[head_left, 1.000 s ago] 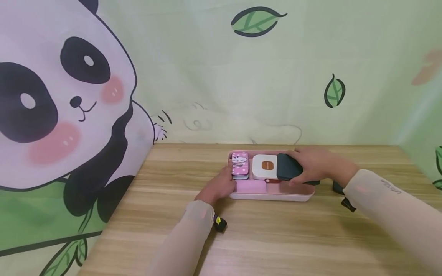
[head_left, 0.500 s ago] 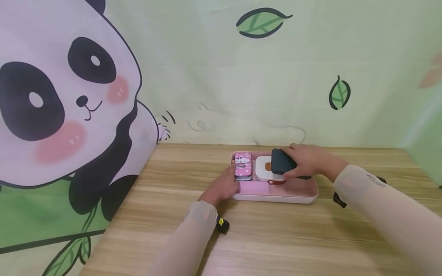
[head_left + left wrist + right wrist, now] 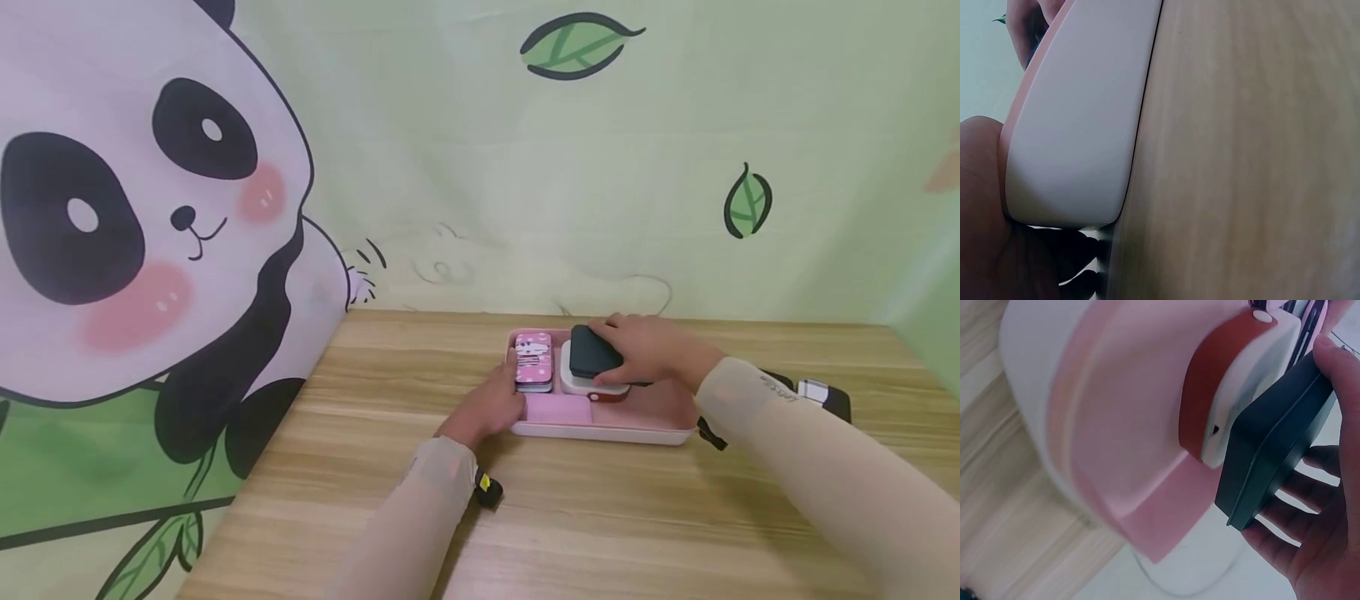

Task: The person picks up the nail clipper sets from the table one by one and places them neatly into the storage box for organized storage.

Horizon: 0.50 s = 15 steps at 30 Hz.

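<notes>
A pink tray (image 3: 645,435) with a pale outer wall lies on the wooden table. My left hand (image 3: 489,407) grips its left end, thumb over the rim and fingers around the outside, as the left wrist view of the tray wall (image 3: 1079,125) shows. My right hand (image 3: 651,348) holds a dark green-blue, rounded rectangular case (image 3: 1272,440) between thumb and fingers. It is tilted and overlaps a white case (image 3: 574,383) with a red-brown strap (image 3: 1204,387) inside the tray. Left of these sits a pink patterned tin (image 3: 533,360); a light pink block (image 3: 557,409) lies along the tray's front.
The wooden table (image 3: 600,508) runs back to a pale green cloth wall (image 3: 465,167) printed with a panda (image 3: 217,217) and leaves. Black camera straps sit at both wrists. The tray's right part shows bare pink floor.
The dark case has moved left in my right hand, from beside the white case to over it. My left hand stays on the tray's left end.
</notes>
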### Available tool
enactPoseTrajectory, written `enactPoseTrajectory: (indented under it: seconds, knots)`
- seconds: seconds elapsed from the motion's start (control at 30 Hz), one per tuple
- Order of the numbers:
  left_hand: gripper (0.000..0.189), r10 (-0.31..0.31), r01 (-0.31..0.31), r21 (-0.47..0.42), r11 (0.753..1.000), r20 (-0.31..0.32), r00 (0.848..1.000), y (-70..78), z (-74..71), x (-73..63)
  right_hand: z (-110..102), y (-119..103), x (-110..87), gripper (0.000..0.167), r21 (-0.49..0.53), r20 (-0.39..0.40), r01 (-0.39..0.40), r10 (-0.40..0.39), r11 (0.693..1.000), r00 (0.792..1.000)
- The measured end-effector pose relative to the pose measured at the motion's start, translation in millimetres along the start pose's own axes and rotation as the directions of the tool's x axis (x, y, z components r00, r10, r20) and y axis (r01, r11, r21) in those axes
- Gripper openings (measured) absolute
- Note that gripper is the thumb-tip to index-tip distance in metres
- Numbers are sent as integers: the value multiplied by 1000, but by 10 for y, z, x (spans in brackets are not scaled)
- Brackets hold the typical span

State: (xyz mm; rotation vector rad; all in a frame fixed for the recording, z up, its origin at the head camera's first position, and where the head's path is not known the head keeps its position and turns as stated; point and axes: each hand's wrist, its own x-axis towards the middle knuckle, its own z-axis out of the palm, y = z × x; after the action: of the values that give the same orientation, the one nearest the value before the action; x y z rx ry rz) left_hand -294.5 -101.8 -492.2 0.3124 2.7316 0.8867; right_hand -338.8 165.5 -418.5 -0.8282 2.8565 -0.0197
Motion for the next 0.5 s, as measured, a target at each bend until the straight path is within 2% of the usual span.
enactPoseTrajectory:
  seconds: [0.37,0.5]
  knots:
    - [82,-16,16,18,1000,-6,1000,8,-15,-11,49,-108,131,104,-65,26,8,-6,998,1000]
    - [82,-11,11,18,1000,-13,1000,16,-10,-19,56,-140,152,99,-73,35,19,-17,997,999]
